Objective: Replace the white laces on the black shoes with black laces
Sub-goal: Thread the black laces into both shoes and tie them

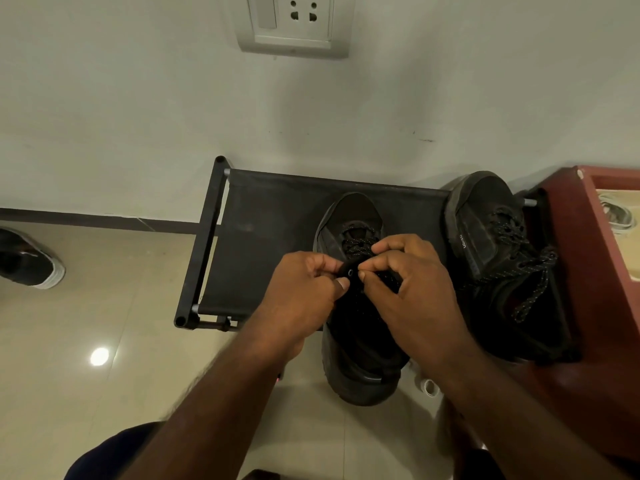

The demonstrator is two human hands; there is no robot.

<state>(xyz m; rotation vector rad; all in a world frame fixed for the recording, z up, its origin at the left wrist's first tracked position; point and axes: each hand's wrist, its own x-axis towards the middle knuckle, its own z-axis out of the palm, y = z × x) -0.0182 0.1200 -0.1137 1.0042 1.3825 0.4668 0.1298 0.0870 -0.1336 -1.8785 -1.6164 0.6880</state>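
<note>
- Step in hand, as I read it: threading the black lace (358, 242) through an upper eyelet (350, 271) of the black shoe (353, 211), which lies on the fabric shoe rack (270, 237) with its toe to the wall and its heel hanging over the front edge.
- To do it well, I'd keep the eyelet flap folded up so the hole faces you. Feed the tip straight in, then pull the slack even so the crossings below stay flat and untwisted.
- Left hand (304, 289): fingers curled, thumb and forefinger pinching the flap beside the eyelet to hold it steady.
- Right hand (412, 289): thumb and forefinger pinched together right against the eyelet, other fingers loosely curled. It looks like they've got the lace end, but the tip itself is hidden, so I can't say for sure.
- Lower rows are already laced in black, so this shoe is probably close to done.
- The second shoe (491, 237) just to the right already wears black speckled laces, untied.
- The white laces (618, 216) lie in the red-brown box (568, 271) at far right.
</note>
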